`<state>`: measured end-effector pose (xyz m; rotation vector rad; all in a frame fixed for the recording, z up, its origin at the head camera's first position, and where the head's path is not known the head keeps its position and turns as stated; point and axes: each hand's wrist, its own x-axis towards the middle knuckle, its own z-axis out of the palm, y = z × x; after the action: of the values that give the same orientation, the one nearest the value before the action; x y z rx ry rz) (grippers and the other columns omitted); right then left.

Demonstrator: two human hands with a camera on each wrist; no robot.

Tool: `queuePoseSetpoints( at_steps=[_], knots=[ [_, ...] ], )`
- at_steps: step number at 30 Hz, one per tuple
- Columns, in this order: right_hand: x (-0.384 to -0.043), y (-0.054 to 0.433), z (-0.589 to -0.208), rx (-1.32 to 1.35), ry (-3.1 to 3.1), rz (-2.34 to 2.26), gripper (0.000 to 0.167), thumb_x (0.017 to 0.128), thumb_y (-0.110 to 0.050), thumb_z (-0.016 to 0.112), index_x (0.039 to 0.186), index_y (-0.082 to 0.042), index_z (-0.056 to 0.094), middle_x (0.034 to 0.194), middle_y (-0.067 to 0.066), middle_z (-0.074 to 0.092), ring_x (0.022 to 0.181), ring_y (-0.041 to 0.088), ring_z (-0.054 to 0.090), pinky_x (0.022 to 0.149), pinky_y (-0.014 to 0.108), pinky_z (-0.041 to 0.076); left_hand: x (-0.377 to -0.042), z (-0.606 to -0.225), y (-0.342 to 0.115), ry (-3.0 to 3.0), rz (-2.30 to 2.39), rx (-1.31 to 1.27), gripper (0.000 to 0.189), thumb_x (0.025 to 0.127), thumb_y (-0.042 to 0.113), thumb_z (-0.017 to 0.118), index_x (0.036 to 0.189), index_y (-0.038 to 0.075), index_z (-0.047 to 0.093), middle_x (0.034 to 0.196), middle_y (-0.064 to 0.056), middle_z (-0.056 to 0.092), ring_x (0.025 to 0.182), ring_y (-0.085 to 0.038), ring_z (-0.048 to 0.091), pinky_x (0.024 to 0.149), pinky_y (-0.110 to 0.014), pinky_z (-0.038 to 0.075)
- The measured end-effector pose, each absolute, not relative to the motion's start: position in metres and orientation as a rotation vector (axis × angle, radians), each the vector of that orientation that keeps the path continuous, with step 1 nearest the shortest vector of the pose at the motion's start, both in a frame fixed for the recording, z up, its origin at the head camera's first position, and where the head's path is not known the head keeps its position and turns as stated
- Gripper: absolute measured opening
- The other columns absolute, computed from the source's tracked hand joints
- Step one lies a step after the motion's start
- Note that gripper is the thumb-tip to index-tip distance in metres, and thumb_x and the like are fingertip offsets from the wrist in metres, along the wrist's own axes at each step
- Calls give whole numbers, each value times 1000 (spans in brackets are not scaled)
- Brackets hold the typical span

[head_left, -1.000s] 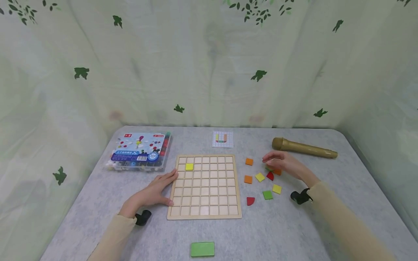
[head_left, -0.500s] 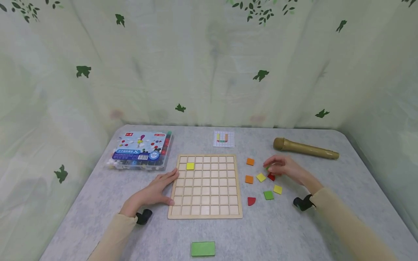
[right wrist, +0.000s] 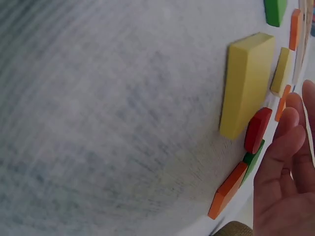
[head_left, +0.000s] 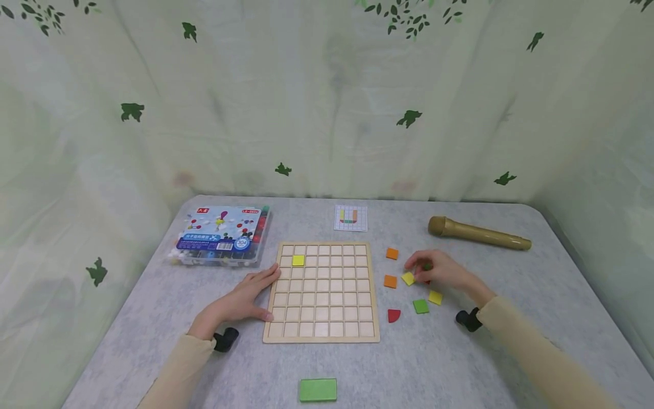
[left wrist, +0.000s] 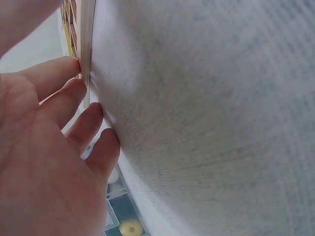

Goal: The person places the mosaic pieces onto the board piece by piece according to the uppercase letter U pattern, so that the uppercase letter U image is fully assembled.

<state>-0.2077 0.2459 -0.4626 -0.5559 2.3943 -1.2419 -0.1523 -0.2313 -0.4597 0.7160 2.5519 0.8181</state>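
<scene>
My left hand (head_left: 245, 297) rests at the left edge of a wooden grid board (head_left: 322, 299), fingertips and thumb on its frame. In the left wrist view its fingers (left wrist: 61, 101) lie against the board's side. One yellow square tile (head_left: 298, 260) sits in an upper-left cell. To the right of the board my right hand (head_left: 441, 269) hovers over loose tiles, its fingertips right at a yellow tile (head_left: 408, 278). In the right wrist view the fingers are loosely bent with nothing between them; a red tile (right wrist: 258, 130), a green tile (right wrist: 253, 160) and an orange tile (right wrist: 229, 191) lie beside them.
Other loose tiles are two orange (head_left: 392, 254), a red quarter-round (head_left: 394, 316), a green square (head_left: 421, 307) and another yellow (head_left: 435, 297). Behind stand a pattern card (head_left: 351, 218), a gold microphone (head_left: 480, 233) and a clear parts box (head_left: 219, 236). A green block (head_left: 318, 390) lies in front.
My right hand has moved slightly toward me and left, from over the green and orange tiles to the yellow tile. My left hand has stayed at the board.
</scene>
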Motion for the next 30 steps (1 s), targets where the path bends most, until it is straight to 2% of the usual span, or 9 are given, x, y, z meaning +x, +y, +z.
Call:
queuePoseSetpoints(
  at_steps=[6,12,16,22,30],
  knots=[
    [-206,238,-462,-522,2474,-1142,20,82,8,65,98,-4,67,80,4,56,75,21,50,60,28,45,-152,-459,-231,2550,825,726,97,77,31,78,149,-3,23,156,-20,14,136,-43,18,104,-59,23],
    [-206,235,-462,-569,2551,-1066,20,80,10,66,93,-4,66,80,3,56,77,21,49,66,29,44,-151,-459,-231,2548,836,713,97,77,31,78,150,-3,23,157,-20,13,137,-43,17,104,-59,22],
    [-208,235,-463,-566,2543,-1068,18,81,10,64,91,-5,65,80,4,56,75,21,50,64,30,45,-151,-458,-231,2545,841,702,97,77,31,78,150,-2,23,157,-19,13,137,-43,17,104,-59,22],
    [-210,235,-460,-491,2459,-1147,16,85,7,59,94,-4,65,89,6,61,79,22,54,70,34,48,-151,-458,-231,2547,839,706,97,77,31,78,150,-2,23,157,-19,13,137,-43,17,104,-59,22],
    [-214,225,-452,-518,2332,-1290,12,91,-4,62,102,0,64,95,8,62,84,24,56,76,33,49,-152,-459,-231,2543,832,711,98,77,31,78,150,-2,22,157,-19,13,137,-43,17,104,-59,22]
  ],
)
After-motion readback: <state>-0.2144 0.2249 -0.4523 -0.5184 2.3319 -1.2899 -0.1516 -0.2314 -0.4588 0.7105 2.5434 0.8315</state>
